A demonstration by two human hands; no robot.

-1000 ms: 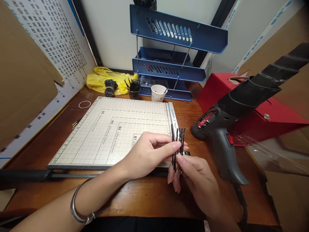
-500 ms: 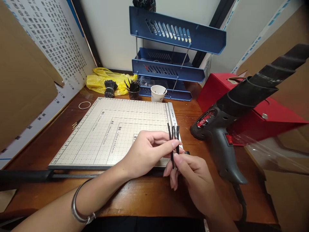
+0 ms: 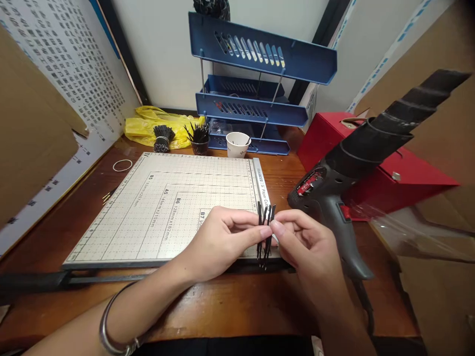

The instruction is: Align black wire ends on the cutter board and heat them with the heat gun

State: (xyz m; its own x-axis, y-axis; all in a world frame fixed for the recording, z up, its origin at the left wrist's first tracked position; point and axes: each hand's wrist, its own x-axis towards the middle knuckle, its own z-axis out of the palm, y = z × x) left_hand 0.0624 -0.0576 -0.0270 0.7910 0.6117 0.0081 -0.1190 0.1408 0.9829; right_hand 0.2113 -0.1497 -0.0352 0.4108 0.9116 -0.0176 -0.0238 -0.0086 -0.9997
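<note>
Several thin black wires or sleeved strips [image 3: 265, 249] stand nearly upright between my hands, some with pale tips at the lower end. My left hand [image 3: 226, 240] pinches them between thumb and fingers, from the left. My right hand [image 3: 302, 242] closes thumb and forefinger on the right side of the same black strips. Both hands are above the lower right corner of a paper cutter [image 3: 122, 227] with a printed grid. How many strips each hand grips cannot be made out.
A black heat gun [image 3: 334, 193] leans by a red box [image 3: 411, 183] on the right. Behind the cutter are a banded black bundle [image 3: 162, 138], a dark cup of black strips [image 3: 199, 147], a white paper cup [image 3: 238, 148] and a blue tray rack [image 3: 252, 109]. A rubber band [image 3: 122, 165] lies left.
My right hand has moved up and now pinches the strips level with my left thumb. The strips' lower ends now show below my fingers. The whole view has shifted slightly.
</note>
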